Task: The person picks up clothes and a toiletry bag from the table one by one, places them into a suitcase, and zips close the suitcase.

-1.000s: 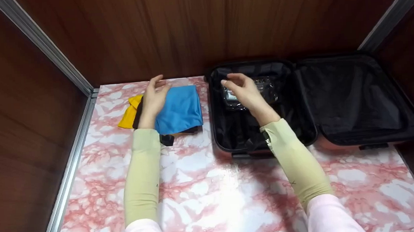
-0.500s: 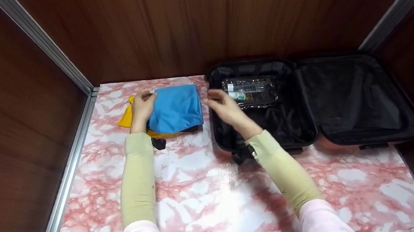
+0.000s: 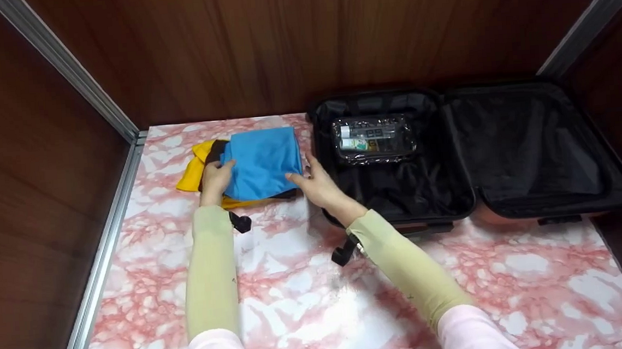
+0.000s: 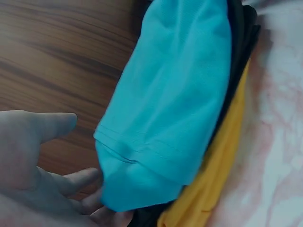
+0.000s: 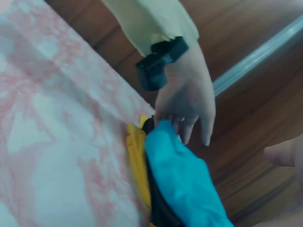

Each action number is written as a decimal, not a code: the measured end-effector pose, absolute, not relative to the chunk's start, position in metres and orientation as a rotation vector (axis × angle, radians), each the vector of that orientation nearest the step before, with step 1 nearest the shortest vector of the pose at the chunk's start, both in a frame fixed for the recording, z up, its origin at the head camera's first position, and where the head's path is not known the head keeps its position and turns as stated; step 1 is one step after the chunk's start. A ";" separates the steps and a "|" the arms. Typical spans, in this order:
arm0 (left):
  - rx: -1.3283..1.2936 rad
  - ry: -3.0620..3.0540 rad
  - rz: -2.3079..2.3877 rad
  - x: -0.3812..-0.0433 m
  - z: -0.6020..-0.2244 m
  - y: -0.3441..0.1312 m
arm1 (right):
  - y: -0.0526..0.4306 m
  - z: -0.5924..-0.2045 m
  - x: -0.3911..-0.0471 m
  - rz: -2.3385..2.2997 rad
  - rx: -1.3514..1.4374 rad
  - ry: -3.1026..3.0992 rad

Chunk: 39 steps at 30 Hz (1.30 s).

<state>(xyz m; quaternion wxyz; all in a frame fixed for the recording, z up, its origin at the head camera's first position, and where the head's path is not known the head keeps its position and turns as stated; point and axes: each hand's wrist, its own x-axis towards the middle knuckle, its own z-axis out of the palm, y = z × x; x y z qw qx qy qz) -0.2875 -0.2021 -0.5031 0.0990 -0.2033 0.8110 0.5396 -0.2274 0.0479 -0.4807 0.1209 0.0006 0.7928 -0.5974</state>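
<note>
A folded blue garment (image 3: 264, 164) with a stitched hem lies on top of a black garment (image 4: 242, 40) and a yellow garment (image 3: 191, 173). At the stack's left edge is my left hand (image 3: 217, 180). In the left wrist view its thumb stands apart from the blue fabric, while the fingertips reach the lower corner and partly disappear under it. My right hand (image 3: 320, 187) is at the stack's right edge, thumb and fingers spread apart, thumb over the blue garment's edge. Only part of the right hand (image 5: 289, 165) shows in its own wrist view.
To the right lies an opened black-lined suitcase (image 3: 400, 195), its lid (image 3: 542, 147) folded out. Inside sits a clear pouch (image 3: 378, 156) with small bottles. Wood-grain panels (image 3: 302, 43) enclose the marbled table (image 3: 298, 307) at the back and sides.
My right hand has moved left from over the suitcase to the garments' right edge. My left hand has shifted left and lower, to their left edge. The garments stay in place.
</note>
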 end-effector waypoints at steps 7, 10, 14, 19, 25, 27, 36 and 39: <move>-0.655 2.405 1.506 -0.285 -0.511 -0.202 | 0.035 -0.492 -0.233 -1.847 0.144 2.172; -0.672 2.426 1.464 -0.284 -0.513 -0.200 | 0.033 -0.496 -0.238 -1.892 0.224 2.031; -0.646 2.515 1.329 -0.282 -0.516 -0.197 | 0.030 -0.499 -0.245 -1.933 0.282 1.936; -0.600 2.545 1.259 -0.281 -0.517 -0.194 | 0.029 -0.501 -0.252 -1.932 0.281 1.921; -0.534 2.531 1.294 -0.280 -0.516 -0.194 | 0.030 -0.500 -0.256 -1.896 0.308 1.882; -0.530 2.505 1.306 -0.280 -0.516 -0.195 | 0.030 -0.500 -0.257 -1.882 0.315 1.876; -0.592 2.411 1.412 -0.280 -0.518 -0.195 | 0.027 -0.503 -0.258 -1.929 0.308 1.836; -0.612 2.424 1.416 -0.280 -0.518 -0.194 | 0.026 -0.503 -0.257 -1.930 0.305 1.822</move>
